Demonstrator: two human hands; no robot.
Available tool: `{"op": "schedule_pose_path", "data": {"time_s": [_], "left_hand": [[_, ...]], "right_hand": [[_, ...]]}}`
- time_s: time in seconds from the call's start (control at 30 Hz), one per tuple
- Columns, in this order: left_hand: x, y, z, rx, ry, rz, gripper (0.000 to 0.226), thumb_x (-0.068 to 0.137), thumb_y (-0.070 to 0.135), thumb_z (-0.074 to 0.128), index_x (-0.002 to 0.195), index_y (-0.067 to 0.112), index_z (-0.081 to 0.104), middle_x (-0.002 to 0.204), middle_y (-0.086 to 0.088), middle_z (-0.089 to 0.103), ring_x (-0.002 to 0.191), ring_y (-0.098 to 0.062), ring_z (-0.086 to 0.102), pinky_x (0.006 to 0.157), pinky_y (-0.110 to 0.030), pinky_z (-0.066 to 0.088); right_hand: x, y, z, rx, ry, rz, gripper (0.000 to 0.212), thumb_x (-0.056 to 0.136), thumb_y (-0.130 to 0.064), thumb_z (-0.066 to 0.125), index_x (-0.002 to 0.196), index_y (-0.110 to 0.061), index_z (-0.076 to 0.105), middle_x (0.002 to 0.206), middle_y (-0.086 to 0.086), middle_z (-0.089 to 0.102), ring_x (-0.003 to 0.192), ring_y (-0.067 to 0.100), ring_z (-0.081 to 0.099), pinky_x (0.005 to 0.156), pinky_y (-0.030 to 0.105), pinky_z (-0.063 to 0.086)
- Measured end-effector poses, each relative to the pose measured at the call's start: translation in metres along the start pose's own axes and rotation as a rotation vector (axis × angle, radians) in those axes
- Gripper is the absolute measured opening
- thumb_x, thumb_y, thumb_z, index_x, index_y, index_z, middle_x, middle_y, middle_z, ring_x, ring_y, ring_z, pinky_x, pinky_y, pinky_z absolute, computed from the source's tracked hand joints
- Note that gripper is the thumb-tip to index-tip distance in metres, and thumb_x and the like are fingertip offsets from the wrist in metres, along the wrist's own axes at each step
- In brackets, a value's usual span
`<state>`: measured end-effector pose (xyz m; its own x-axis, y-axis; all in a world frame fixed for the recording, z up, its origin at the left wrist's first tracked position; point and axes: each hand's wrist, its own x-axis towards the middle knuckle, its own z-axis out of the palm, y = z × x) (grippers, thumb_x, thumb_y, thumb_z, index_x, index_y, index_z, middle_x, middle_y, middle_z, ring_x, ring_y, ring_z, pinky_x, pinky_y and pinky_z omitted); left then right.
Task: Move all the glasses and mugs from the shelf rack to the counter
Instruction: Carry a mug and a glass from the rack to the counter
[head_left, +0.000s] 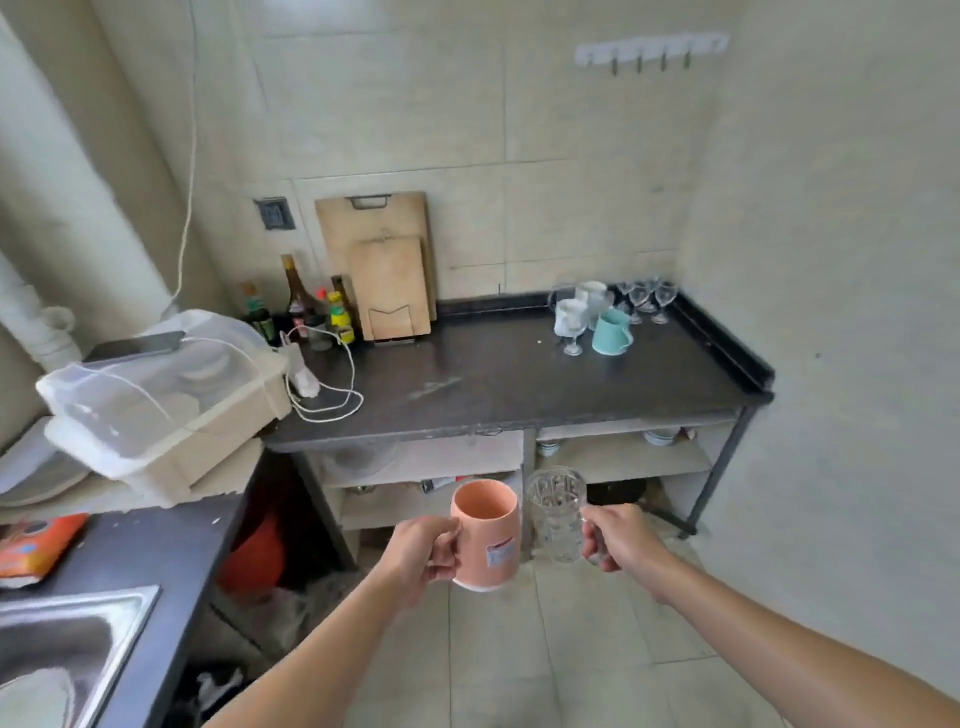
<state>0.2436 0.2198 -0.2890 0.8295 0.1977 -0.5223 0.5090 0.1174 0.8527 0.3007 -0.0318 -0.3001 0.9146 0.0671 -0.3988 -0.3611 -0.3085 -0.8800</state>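
The left hand (421, 551) is closed around the handle of a pink mug (488, 535), fingers threaded through the handle, and holds it upright in the air at about 6 o'clock in the view. Just beside it, at its 3 o'clock, the right hand (623, 540) is curled shut on the handle of a clear cut-glass mug (555, 512), also upright; the two mugs are close together, and whether they touch cannot be told. Both are carried above the tiled floor (571, 649), in front of and lower than the dark worktop (493, 379), which lies at 12 o'clock from the hands. At the back right corner of that worktop, around 1 o'clock, stands a cluster of drinkware: a teal mug (612, 332), two white mugs (570, 317), a small stemmed glass (573, 340) at the front, and several more stemmed glasses (648, 299) against the raised edge. At the worktop's 11 o'clock side two wooden cutting boards (387, 270) lean on the wall, with sauce bottles (311, 306) just beside them and a white charging cable (332, 395) looped nearby. At 9 o'clock a plastic dish box (161, 395) sits with a phone (137, 347) on its lid, and a steel sink (67, 644) shows at 8 o'clock.
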Motion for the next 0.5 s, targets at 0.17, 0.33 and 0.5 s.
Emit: {"op": "schedule_pose_path", "data": {"time_s": [0.17,0.33,0.5], "left_hand": [[0.089,0.061,0.039,0.087,-0.131,0.009,0.037,0.084,0.007,0.053,0.048,0.014,0.051,0.047,-0.005,0.04,0.053,-0.023,0.043,0.054,-0.027,0.038],[0.16,0.11,0.094,0.186,-0.256,0.021,0.051,0.087,0.009,0.052,0.037,0.016,0.049,0.046,0.0,0.043,0.056,-0.02,0.042,0.058,-0.029,0.04],[0.218,0.133,0.164,0.243,-0.315,0.012,0.049,0.086,0.005,0.054,0.041,0.018,0.041,0.048,-0.004,0.037,0.053,-0.022,0.041,0.057,-0.029,0.04]], "right_hand": [[0.065,-0.026,-0.036,0.051,0.122,0.032,0.037,0.094,-0.024,0.054,0.059,-0.012,0.058,0.055,0.007,0.06,0.047,0.018,0.048,0.044,0.024,0.036],[0.103,-0.04,-0.084,0.136,0.254,0.084,0.037,0.095,-0.025,0.054,0.06,-0.013,0.059,0.056,0.006,0.062,0.052,0.02,0.051,0.043,0.025,0.039],[0.14,-0.035,-0.138,0.174,0.308,0.133,0.036,0.098,-0.025,0.052,0.066,-0.01,0.058,0.056,0.006,0.06,0.054,0.02,0.05,0.048,0.027,0.038]]}}
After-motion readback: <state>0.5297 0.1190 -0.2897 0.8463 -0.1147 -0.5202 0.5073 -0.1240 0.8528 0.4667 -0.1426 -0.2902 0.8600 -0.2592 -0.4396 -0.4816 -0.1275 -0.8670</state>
